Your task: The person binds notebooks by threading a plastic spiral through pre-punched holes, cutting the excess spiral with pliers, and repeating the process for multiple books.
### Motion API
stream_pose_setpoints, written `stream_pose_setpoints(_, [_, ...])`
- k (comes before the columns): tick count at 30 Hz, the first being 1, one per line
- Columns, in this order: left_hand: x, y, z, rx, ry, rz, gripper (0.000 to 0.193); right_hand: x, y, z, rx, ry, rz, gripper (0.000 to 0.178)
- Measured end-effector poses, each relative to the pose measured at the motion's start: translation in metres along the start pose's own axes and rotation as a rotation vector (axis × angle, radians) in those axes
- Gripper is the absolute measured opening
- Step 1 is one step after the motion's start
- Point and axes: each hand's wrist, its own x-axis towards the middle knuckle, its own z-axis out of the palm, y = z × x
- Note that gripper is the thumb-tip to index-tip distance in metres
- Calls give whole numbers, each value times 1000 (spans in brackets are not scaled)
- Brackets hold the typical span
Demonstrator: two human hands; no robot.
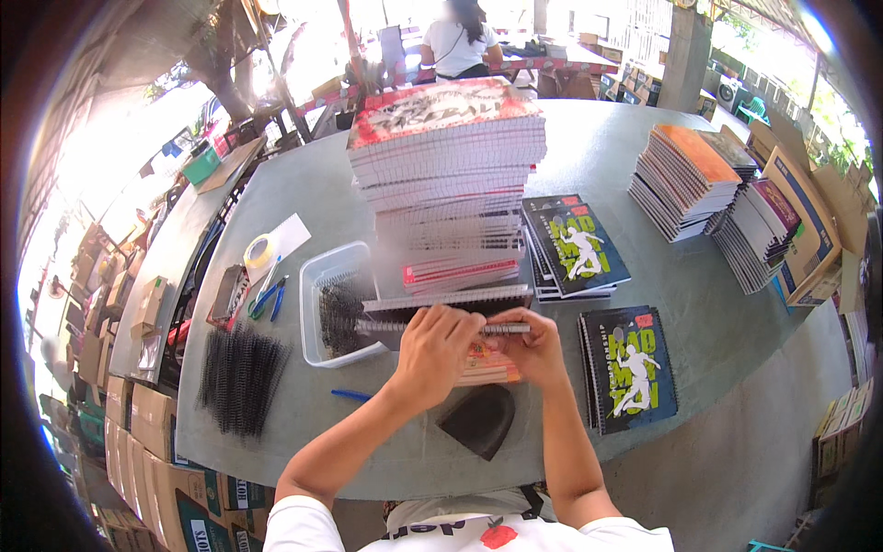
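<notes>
Both hands are at the near middle of the table, closed on a thin book (pixel 509 328) with its coil-bound edge turned up. My left hand (pixel 437 348) wraps over the middle of that edge. At its right end the fingers of my right hand (pixel 533 350) pinch it; their tips are partly hidden. Just behind stands a tall stack of books (pixel 451 152), white page edges toward me. A clear plastic bin (pixel 313 317) with black spiral coils (pixel 340 313) is left of my left hand. Orange-covered booklets (pixel 492 370) lie under my hands.
Dark blue coil-bound books lie in a near pile (pixel 633 373) and a farther pile (pixel 575 244) at right. More book stacks (pixel 681 179) stand beside a cardboard box (pixel 800 235). Loose coils (pixel 241 377), blue-handled pliers (pixel 267 296), tape (pixel 259 250) and a black pad (pixel 478 421) lie about.
</notes>
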Motion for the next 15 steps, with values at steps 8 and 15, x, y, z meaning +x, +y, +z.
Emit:
stream_pose_setpoints(8, [4, 1, -9, 60, -108, -25, 30, -8, 9, -7, 111, -26, -102, 28])
stream_pose_setpoints(15, [0, -1, -12, 111, -108, 158, 22, -8, 5, -7, 43, 33, -136, 26])
